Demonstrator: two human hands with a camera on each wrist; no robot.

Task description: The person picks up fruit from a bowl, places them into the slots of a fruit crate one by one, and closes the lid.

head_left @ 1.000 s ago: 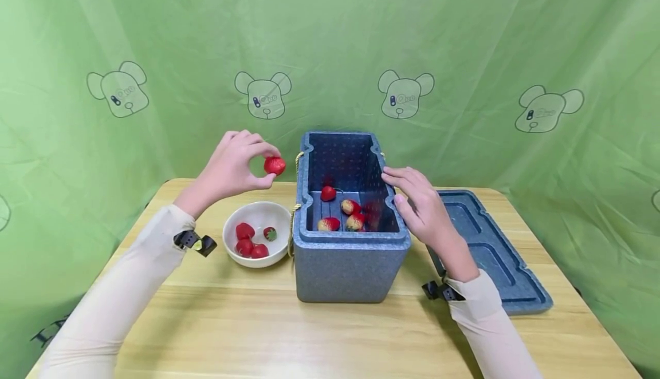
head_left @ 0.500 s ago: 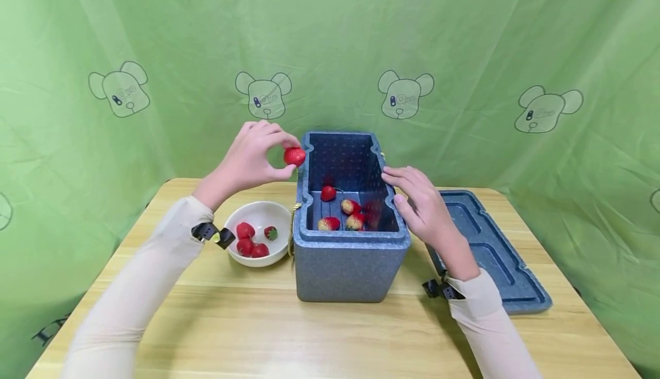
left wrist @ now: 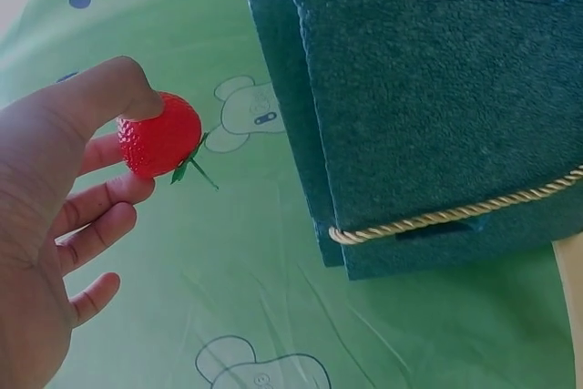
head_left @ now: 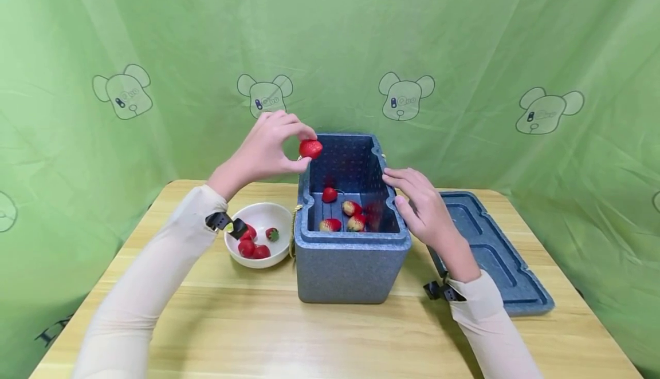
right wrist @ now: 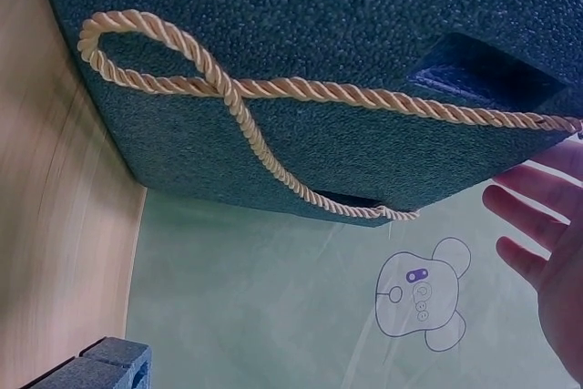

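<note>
Between thumb and fingers my left hand [head_left: 265, 149] pinches a red strawberry [head_left: 311, 149], level with the far left rim of a blue-grey foam box [head_left: 350, 273]. In the left wrist view the strawberry [left wrist: 162, 136] shows a green stem. Several strawberries [head_left: 352, 208] lie on the floor of the open-topped box. My right hand [head_left: 424, 210] rests with extended fingers on the box's right rim. To the left of the box, a white bowl [head_left: 281, 213] holds several more strawberries [head_left: 261, 252], partly hidden by the left wrist camera.
A blue-grey lid [head_left: 495, 241] lies on the wooden table [head_left: 289, 339] right of the box, partly behind my right forearm. Rope handles [right wrist: 301, 90] hang along the box's sides. A green curtain [head_left: 330, 35] stands behind the table.
My left hand has carried the strawberry right and slightly upward, from above the bowl to the box's left rim. The right hand has stayed on the rim.
</note>
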